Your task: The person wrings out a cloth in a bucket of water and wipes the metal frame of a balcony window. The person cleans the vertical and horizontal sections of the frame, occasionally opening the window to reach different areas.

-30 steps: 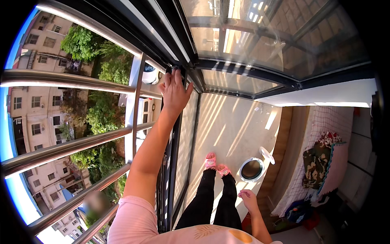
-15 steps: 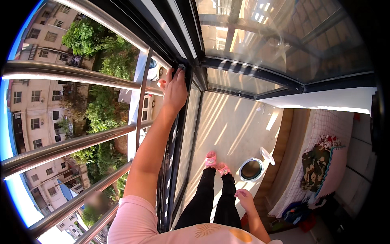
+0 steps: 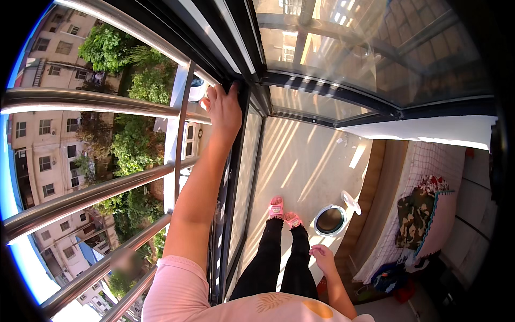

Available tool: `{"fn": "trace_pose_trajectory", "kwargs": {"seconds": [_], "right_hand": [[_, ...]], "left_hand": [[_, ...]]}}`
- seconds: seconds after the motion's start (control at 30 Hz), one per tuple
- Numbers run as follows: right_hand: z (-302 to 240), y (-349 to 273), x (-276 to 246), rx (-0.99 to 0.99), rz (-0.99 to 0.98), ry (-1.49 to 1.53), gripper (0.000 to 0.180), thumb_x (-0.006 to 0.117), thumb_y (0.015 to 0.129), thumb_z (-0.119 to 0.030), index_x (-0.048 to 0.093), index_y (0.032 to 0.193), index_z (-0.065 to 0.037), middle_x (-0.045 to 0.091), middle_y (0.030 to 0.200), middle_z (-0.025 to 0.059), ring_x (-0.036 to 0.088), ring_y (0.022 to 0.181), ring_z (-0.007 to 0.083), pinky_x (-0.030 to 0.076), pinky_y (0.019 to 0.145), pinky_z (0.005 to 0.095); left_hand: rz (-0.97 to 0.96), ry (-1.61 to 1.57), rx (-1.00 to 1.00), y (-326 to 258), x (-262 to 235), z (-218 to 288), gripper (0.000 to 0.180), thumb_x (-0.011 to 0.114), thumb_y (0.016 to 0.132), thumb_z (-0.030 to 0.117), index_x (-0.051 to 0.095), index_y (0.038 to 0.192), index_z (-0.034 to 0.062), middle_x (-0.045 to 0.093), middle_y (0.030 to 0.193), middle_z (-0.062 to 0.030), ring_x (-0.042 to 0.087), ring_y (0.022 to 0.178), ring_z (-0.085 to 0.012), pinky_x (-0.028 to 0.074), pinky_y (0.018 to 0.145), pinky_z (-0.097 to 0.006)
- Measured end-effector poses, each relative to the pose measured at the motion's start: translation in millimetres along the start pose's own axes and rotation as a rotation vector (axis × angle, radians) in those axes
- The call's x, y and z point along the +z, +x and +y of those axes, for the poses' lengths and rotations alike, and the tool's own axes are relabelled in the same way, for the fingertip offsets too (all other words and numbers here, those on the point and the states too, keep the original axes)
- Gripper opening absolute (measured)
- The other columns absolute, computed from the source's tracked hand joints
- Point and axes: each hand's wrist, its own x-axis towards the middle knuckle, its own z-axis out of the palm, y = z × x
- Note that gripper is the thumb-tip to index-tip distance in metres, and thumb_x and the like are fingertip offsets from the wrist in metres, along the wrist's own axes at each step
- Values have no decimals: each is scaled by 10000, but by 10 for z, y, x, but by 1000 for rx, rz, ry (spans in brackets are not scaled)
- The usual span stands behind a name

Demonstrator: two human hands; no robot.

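Note:
My left hand (image 3: 224,111) reaches far out along the black window frame (image 3: 232,161), near its far corner beside the metal bars. Its fingers are bent and closed at the dark frame. Whatever they hold is too dark and small to make out. Down at my right side hangs my right hand (image 3: 323,257), with loosely bent fingers somewhat apart and nothing in them. It is nearest to my black trouser leg.
Shiny metal bars (image 3: 96,196) stand outside on the left, with trees and buildings beyond. A glass pane (image 3: 354,48) spans the far side. On the floor, a round basin (image 3: 330,220) of dark water sits near my pink slippers (image 3: 276,207). Folded clothes (image 3: 416,220) lie on a bed at right.
My left hand has shifted slightly left and nearer, toward the bars. The dark grey thing seen at its fingertips before is now less visible. My right hand stays nearly still.

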Motion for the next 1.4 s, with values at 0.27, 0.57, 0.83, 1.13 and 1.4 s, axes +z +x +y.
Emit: {"fn": "trace_pose_trajectory", "kwargs": {"seconds": [0.27, 0.57, 0.83, 1.13, 1.4], "right_hand": [[40, -1, 4, 3, 1, 24, 155, 490, 875, -16, 564, 991, 54, 624, 862, 124, 626, 792, 193, 508, 760, 286], [108, 15, -51, -21, 1, 20, 158, 494, 877, -14, 565, 1001, 53, 623, 864, 125, 625, 801, 192, 504, 763, 285], [119, -66, -67, 56, -16, -4, 158, 495, 877, -13, 566, 1004, 49, 625, 878, 118, 622, 808, 185, 502, 771, 281], [180, -65, -20, 46, 29, 49, 160, 492, 875, -9, 568, 1005, 44, 625, 888, 119, 618, 818, 182, 498, 777, 284], [203, -44, 23, 23, -22, -14, 162, 499, 875, -24, 570, 1007, 37, 629, 874, 115, 618, 815, 177, 493, 780, 280]], "left_hand": [[-83, 188, 78, -88, -23, -23, 308, 533, 759, 93, 659, 1039, 118, 538, 820, -77, 463, 912, -263, 303, 758, -425], [32, 66, 92, 100, 96, -116, 236, 527, 765, 77, 686, 939, 96, 560, 789, -54, 494, 894, -239, 310, 785, -445], [50, 78, 95, 86, 160, -175, 179, 615, 761, 166, 698, 920, 172, 616, 809, -24, 548, 863, -214, 346, 758, -406], [-58, -7, 12, -91, 149, -211, 221, 597, 782, 157, 683, 986, 146, 603, 809, -48, 549, 870, -251, 390, 777, -412], [31, -48, 155, 133, 264, -323, 213, 573, 767, 133, 673, 955, 137, 616, 766, -53, 574, 820, -234, 349, 756, -412]]}}
